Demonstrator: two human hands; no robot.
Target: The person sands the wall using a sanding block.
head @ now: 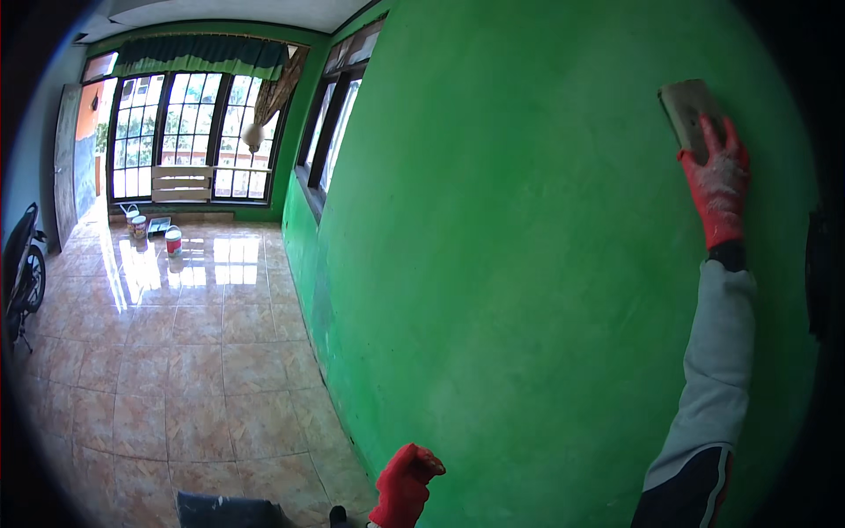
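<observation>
My right hand, in a red glove with whitish dust on its back, holds a flat rectangular block, perhaps a sanding block, against the upper right of the green painted wall. The arm is stretched up in a grey and dark sleeve. Low in the middle of the view, my left hand is in a red glove beside the wall's lower part. Its fingers are curled, and nothing shows in them. Pale, cloudy patches mark the wall's paint.
Paint buckets and a paint tray stand on the tiled floor near barred windows. A motorcycle is at the left, by an open door. A dark object lies at the bottom edge.
</observation>
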